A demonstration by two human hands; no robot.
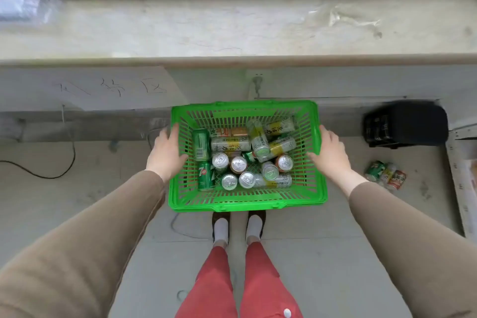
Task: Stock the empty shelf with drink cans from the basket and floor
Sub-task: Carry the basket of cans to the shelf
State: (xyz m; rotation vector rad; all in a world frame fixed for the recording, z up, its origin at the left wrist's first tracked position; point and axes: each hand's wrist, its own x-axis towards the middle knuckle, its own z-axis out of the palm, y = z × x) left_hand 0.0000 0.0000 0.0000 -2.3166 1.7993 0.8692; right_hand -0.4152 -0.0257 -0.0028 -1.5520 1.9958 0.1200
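Both hands' grip (pixel 165 153) (pixel 329 151) curled round slatted green plastic basket (pixel 247 205) rims, cylindrical metal cans (pixel 238 164) inside.

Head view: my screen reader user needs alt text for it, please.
Two hands, left hand and right hand, grip the sides of a green basket full of drink cans. More loose cans lie on the floor to the right.

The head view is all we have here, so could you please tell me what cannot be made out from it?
- Green basket: whether it rests on the floor or is lifted; the view looks straight down.
- Left hand and right hand: fingertips hidden behind the basket walls.
- Lower cans in the basket: covered by the upper cans.
- Cans on the floor: labels too small and blurred.
- Black object: blurred, unidentifiable.
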